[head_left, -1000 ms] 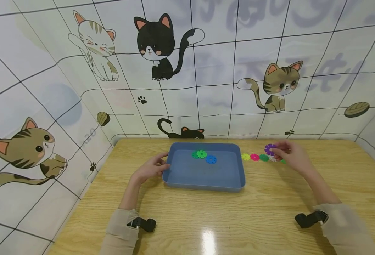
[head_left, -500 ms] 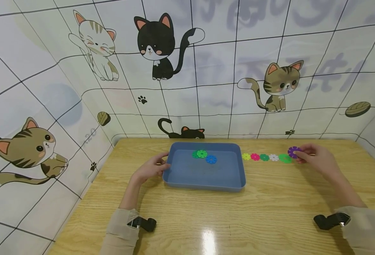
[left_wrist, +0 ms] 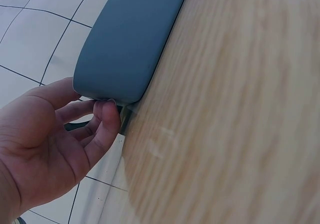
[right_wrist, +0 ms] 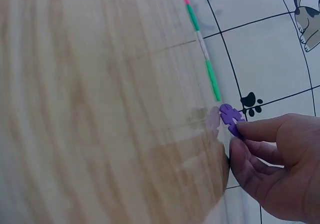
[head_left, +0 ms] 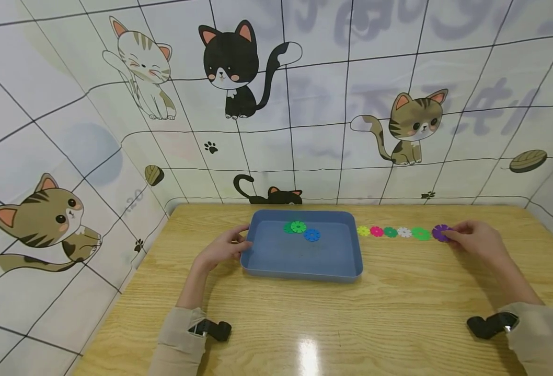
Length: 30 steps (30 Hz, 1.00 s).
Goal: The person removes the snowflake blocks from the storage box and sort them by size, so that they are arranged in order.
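Note:
A purple notched plastic disc [head_left: 441, 233] is pinched between the thumb and fingers of my right hand [head_left: 481, 243]. In the right wrist view this disc [right_wrist: 231, 119] stands tilted just above the tabletop, beside the light green disc [right_wrist: 212, 80]. A row of flat discs runs leftward from it: light green [head_left: 421, 234], white [head_left: 404, 232], dark green disc [head_left: 390, 232], pink disc [head_left: 377, 231] and yellow disc [head_left: 363, 231]. My left hand [head_left: 223, 246] holds the left end of a blue-grey tray [head_left: 300, 274], thumb at its rim and fingers against its outer wall.
Inside the tray lie a bright green disc [head_left: 298, 226], a darker green one partly under it, and a blue disc [head_left: 311, 235]. The wooden table [head_left: 276, 324] meets a wall cloth [head_left: 314, 156] with printed cats at its back edge.
My right hand has carried the purple disc rightward past the light green one, then lowered it to the row's right end. The left hand stays at the tray.

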{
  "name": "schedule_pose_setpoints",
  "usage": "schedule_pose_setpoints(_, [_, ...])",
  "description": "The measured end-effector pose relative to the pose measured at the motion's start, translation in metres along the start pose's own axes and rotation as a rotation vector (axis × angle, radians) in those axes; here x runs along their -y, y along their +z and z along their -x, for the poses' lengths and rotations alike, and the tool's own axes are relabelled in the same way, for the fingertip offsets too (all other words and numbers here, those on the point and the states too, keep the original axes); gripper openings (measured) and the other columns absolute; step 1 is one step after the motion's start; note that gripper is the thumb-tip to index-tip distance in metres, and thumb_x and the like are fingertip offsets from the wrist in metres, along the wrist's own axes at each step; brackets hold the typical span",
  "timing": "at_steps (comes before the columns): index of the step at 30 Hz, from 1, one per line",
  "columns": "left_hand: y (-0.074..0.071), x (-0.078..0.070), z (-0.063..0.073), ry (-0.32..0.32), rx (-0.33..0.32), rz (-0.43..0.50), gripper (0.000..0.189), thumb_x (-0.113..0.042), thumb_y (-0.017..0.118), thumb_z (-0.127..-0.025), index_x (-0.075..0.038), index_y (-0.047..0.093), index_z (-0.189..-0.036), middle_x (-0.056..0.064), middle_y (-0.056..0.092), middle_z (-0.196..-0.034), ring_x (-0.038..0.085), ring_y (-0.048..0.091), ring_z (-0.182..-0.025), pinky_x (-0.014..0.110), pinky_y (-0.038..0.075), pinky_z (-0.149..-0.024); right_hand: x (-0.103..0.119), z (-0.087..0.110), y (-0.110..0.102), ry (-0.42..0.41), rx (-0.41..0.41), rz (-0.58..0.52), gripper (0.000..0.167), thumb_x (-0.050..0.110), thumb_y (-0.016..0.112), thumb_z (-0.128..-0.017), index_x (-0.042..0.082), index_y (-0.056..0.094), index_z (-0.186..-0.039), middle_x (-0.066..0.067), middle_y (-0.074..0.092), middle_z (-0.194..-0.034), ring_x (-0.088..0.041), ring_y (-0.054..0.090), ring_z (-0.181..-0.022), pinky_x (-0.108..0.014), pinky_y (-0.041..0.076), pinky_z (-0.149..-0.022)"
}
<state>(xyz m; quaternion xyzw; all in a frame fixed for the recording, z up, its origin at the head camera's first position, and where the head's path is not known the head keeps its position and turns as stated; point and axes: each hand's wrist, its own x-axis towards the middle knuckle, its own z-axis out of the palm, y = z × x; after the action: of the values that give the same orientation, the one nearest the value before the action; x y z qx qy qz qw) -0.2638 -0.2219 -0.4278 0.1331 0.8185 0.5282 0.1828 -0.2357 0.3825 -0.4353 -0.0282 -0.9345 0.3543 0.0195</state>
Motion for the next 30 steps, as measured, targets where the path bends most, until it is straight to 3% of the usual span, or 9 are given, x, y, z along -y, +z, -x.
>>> schedule_pose_setpoints(13, [-0.0002,0.0004,-0.0009,0.009,0.004,0.004,0.066,-0.012,0.059,-0.103,0.0,0.025,-0.159,0.014,0.054,-0.102,0.02,0.051,-0.071,0.029,0.046,-0.065,-0.0031,-0.0063,-0.0019,-0.019,0.012,0.064,0.047,0.028,0.062,-0.102,-0.019,0.06,-0.111,-0.005,0.071,-0.078,-0.013,0.062,-0.065,-0.025,0.048,-0.056])
schedule_pose_setpoints(30, [-0.0009,0.0021,-0.002,0.014,0.007,0.001,0.067,-0.012,0.06,-0.102,0.002,0.025,-0.158,0.014,0.055,-0.1,0.02,0.052,-0.07,0.029,0.047,-0.065,-0.0059,-0.0076,0.002,-0.013,0.012,0.087,0.043,0.025,0.063,-0.101,-0.017,0.06,-0.107,-0.009,0.069,-0.079,-0.016,0.061,-0.068,-0.027,0.049,-0.055])
